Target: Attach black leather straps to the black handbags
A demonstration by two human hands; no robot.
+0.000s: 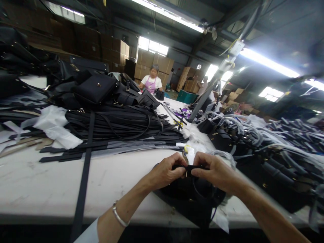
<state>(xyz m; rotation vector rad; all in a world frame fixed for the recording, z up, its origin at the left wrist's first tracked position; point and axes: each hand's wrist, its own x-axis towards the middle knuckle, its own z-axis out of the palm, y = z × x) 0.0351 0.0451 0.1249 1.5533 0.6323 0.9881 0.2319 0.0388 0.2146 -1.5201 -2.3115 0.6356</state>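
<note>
A black handbag rests at the front edge of the white table, under both hands. My left hand, with a silver bangle on its wrist, pinches a black strap at the top of the bag. Close beside it, my right hand grips a black strap end between thumb and fingers. A small gold-coloured metal piece, perhaps a buckle, shows between the two hands. The fingers partly hide the strap and its fitting.
A long bundle of black straps lies across the table, one strap hanging over the front edge. Black bags are heaped at the left. More bags with wrapped handles crowd the right. A co-worker is at the far end.
</note>
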